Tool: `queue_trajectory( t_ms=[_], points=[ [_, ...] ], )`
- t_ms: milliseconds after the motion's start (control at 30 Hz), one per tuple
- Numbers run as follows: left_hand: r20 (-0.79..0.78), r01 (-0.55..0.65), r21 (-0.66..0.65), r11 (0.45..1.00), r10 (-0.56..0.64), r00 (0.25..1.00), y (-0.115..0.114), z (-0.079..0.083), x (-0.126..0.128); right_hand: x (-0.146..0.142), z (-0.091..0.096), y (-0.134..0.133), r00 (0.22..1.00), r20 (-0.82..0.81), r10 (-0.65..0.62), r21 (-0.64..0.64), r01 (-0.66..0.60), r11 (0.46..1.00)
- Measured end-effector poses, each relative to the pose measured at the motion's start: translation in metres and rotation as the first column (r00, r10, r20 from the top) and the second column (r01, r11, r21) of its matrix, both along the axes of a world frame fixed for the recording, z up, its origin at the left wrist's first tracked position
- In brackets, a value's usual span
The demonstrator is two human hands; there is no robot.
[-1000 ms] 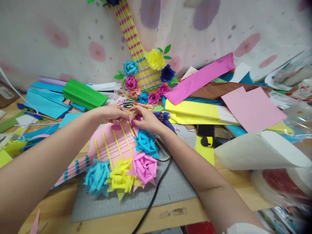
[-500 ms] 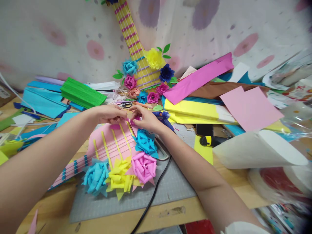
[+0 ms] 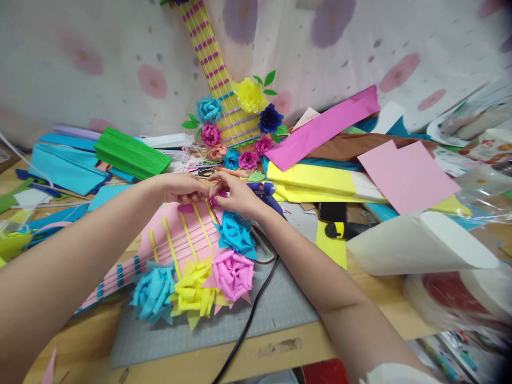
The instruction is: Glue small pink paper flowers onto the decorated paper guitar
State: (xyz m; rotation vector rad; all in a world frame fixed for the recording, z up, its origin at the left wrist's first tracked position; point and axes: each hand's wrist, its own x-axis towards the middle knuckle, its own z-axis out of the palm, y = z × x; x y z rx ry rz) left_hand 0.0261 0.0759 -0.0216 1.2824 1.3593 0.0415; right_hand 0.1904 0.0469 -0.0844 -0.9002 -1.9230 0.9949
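Over the upper edge of a pink paper guitar (image 3: 150, 246), my left hand (image 3: 184, 186) and my right hand (image 3: 234, 194) meet fingertip to fingertip. Both are closed in a pinch; what lies between the fingers is too small to make out. Part of a magenta paper flower (image 3: 218, 199) shows just under my right fingers. On the guitar's lower side sit a blue paper flower (image 3: 237, 233), a pink one (image 3: 232, 274), a yellow one (image 3: 194, 288) and another blue one (image 3: 154, 292). Yellow strips and thin strings cross its body.
A grey cutting mat (image 3: 280, 309) lies beneath the guitar, crossed by a black cord (image 3: 253, 314). Beyond my right hand rests a blue glue gun (image 3: 266, 192). A yellow paper guitar (image 3: 240, 120) leans at the back. Crepe paper, such as a green bundle (image 3: 132, 153), surrounds it.
The view has shifted slightly, so everything sits a little further left. My fingertips have come closer together; both hands stay at the guitar's upper edge.
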Motion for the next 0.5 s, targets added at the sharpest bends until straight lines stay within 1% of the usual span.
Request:
queue_trajectory(
  t_ms=[300, 500],
  points=[
    [-0.011, 0.006, 0.01, 1.0, -0.006, 1.0, -0.0023, 0.0029, 0.003, -0.0001, -0.0001, -0.0009, 1.0, -0.015, 0.001, -0.004, -0.001, 1.0],
    [-0.008, -0.028, 0.035, 0.999, 0.028, 1.0, -0.0061, 0.0035, 0.0031, -0.0004, 0.0006, -0.0011, 1.0, -0.005, 0.001, -0.012, -0.001, 1.0]
  ],
)
